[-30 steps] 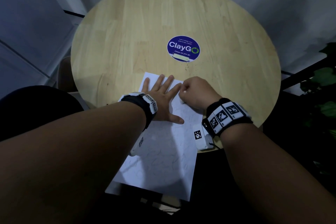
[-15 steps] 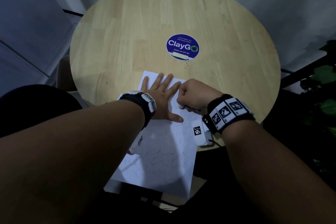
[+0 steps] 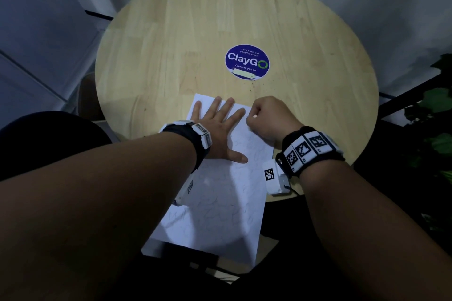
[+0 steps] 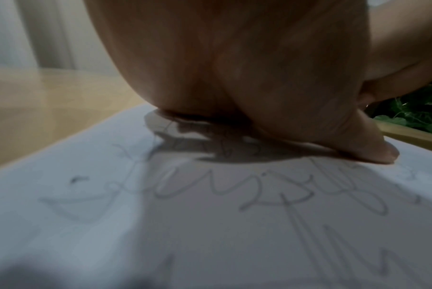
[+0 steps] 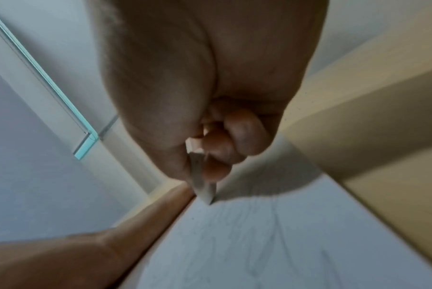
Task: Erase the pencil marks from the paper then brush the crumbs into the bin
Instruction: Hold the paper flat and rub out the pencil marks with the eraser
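Observation:
A white sheet of paper covered in grey pencil scribbles lies on the round wooden table, its near end hanging over the table's edge. My left hand lies flat on the sheet's far part, fingers spread and straight. Just to its right, my right hand is curled into a fist and pinches a thin white eraser. The eraser's tip touches the paper beside my left forefinger. No bin shows in any view.
A round blue "ClayGo" sticker sits on the table beyond the hands. Green plant leaves stand off the table's right side. A dark rounded seat is at the lower left. Pale walls lie behind the table.
My right hand has shifted back and forth at the sheet's far right corner, now slightly farther up. The left hand has stayed flat on the paper.

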A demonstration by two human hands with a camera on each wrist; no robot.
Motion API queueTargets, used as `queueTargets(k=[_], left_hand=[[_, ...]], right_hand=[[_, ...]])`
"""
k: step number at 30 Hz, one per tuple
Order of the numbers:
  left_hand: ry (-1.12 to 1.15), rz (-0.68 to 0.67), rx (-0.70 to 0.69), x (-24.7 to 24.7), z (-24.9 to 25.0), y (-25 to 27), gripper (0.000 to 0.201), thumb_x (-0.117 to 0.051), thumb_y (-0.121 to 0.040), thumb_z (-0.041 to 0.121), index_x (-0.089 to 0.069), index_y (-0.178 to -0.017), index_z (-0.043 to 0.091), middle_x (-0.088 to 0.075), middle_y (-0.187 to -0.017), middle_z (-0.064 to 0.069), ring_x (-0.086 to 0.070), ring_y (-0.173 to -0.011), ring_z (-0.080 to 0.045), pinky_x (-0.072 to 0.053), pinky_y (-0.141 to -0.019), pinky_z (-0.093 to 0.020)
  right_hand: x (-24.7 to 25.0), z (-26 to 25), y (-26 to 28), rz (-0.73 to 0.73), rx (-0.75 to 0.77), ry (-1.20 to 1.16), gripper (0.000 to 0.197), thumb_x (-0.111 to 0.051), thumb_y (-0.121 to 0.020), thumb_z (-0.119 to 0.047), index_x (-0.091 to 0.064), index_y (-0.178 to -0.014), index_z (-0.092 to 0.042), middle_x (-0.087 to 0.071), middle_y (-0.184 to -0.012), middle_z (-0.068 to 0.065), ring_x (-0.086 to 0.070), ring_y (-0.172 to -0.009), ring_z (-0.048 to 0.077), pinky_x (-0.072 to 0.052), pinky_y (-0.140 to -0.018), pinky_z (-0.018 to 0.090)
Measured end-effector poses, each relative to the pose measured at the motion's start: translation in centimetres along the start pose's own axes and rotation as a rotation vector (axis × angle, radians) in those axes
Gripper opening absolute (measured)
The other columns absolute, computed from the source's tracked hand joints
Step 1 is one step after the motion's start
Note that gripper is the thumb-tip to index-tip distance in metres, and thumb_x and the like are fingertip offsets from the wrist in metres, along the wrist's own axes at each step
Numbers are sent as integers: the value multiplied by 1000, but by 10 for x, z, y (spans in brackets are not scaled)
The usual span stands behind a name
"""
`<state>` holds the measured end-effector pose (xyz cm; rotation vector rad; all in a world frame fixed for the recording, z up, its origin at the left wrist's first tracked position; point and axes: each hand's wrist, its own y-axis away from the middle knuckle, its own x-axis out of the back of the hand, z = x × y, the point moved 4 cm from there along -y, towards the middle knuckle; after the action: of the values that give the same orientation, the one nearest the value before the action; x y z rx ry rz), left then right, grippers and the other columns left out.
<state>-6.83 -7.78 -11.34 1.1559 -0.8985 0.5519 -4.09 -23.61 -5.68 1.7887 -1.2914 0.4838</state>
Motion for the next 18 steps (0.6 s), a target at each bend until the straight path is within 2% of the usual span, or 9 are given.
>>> queueTargets(k=[2,3,4,7,9,12,13,16,18], left_hand=[[-7,0,0,0,0,0,135,-41,-65,107,26,-161,41,39,-168,5,36,-155,-27,15,-122,-68],[-8,0,0,0,1,0,134,-42,-65,106,25,-162,41,39,-168,5,36,-155,-27,15,-122,-68],[-7,1,1,1,1,0,134,-42,-65,106,25,-162,41,38,-168,5,36,-155,-26,15,-122,-68],[-1,1,2,1,1,0,134,-42,-65,106,24,-162,41,38,-168,5,36,-155,-27,15,-122,-68],[0,4,1,1,1,0,134,-42,-65,107,24,-162,41,37,-169,5,35,-155,-27,14,-122,-69],[-5,7,3,1,1,1,134,-42,-65,106,24,-162,40,37,-169,5,35,-155,-27,14,-122,-68],[-6,4,5,1,1,1,134,-42,-65,106,24,-162,40,37,-168,5,35,-155,-27,15,-122,-68],[-4,0,4,1,2,1,134,-42,-66,106,24,-162,41,37,-168,5,36,-155,-27,14,-122,-69],[-4,2,4,1,1,1,134,-42,-65,106,24,-162,40,37,-168,5,35,-155,-27,14,-122,-68]], right_hand=[[-8,0,4,-176,-58,-14,8,-66,-89,-4,-72,-83,-4,-73,-71,15,-62,-55,27,-47,-51,30],[-10,0,6,-215,-65,-7,9,-66,-88,-2,-73,-82,-4,-73,-69,18,-59,-52,26,-46,-49,30],[-11,0,5,-197,-57,-11,12,-65,-88,-3,-74,-80,-5,-74,-69,16,-61,-52,26,-46,-50,30],[-3,0,-1,46,6,-8,15,-63,-89,-10,-74,-79,-13,-77,-73,1,-72,-67,19,-52,-60,28],[-5,0,-1,14,-6,-21,13,-64,-88,-9,-73,-80,-11,-76,-74,4,-71,-65,21,-52,-58,29],[-13,1,5,-187,-59,-31,13,-64,-87,-3,-73,-78,-4,-73,-67,16,-59,-50,26,-46,-49,30],[-13,1,3,-169,-54,-36,14,-64,-88,-4,-74,-77,-5,-74,-68,15,-60,-51,26,-48,-51,32],[-5,0,-2,56,11,-10,16,-64,-91,-14,-74,-80,-13,-76,-74,2,-72,-69,20,-57,-63,31],[-8,-1,-1,-6,-7,-34,13,-64,-92,-12,-73,-83,-9,-76,-74,4,-69,-64,23,-53,-57,29]])
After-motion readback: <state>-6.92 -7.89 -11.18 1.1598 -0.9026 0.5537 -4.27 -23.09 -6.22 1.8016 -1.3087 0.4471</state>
